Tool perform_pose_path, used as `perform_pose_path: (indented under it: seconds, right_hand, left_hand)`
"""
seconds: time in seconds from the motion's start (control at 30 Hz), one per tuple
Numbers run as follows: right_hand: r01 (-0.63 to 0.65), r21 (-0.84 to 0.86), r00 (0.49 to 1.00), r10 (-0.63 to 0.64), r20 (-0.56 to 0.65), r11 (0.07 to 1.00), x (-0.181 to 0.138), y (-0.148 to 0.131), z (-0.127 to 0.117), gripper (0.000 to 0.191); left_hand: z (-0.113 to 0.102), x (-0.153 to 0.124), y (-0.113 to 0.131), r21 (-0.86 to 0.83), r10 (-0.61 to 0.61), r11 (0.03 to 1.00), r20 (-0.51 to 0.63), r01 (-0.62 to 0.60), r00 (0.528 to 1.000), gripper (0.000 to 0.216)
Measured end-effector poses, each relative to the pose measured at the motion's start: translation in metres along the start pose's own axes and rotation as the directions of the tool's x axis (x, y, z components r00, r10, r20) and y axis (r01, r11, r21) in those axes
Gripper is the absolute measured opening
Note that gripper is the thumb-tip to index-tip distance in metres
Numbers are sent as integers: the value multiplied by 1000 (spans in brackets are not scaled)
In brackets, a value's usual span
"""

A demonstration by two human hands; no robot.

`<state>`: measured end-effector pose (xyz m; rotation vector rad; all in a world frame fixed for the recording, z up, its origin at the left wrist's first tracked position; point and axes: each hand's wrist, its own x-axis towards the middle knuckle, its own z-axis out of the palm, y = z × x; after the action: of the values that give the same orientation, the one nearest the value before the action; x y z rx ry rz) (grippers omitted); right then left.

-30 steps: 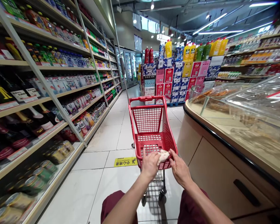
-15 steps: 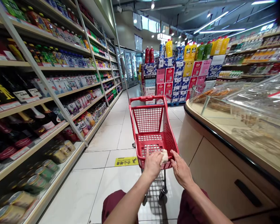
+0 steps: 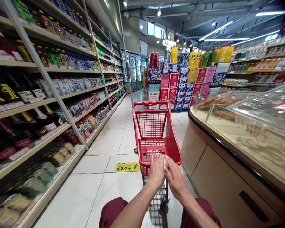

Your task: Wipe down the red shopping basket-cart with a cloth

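Clasping a crumpled white wad of cloth or tissue [image 3: 166, 162] between left hand [image 3: 157, 171] and right hand [image 3: 177, 178], lower centre of the frame, at the near end of a red plastic shopping cart [image 3: 174, 147].

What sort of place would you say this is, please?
It looks like a supermarket: shelves of bottles and cans line the left side of the view, drink-topped boxes are stacked ahead, and a red cart stands in the aisle.
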<state>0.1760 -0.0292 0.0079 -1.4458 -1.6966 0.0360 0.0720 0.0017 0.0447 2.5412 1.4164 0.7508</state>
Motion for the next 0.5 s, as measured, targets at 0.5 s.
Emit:
perform_pose_path:
  seconds: [0.5]
  right_hand:
    - [264, -247, 965, -256, 63, 932, 21, 13, -9, 23]
  left_hand:
    - [-43, -32, -63, 270, 54, 960, 60, -68, 997, 37]
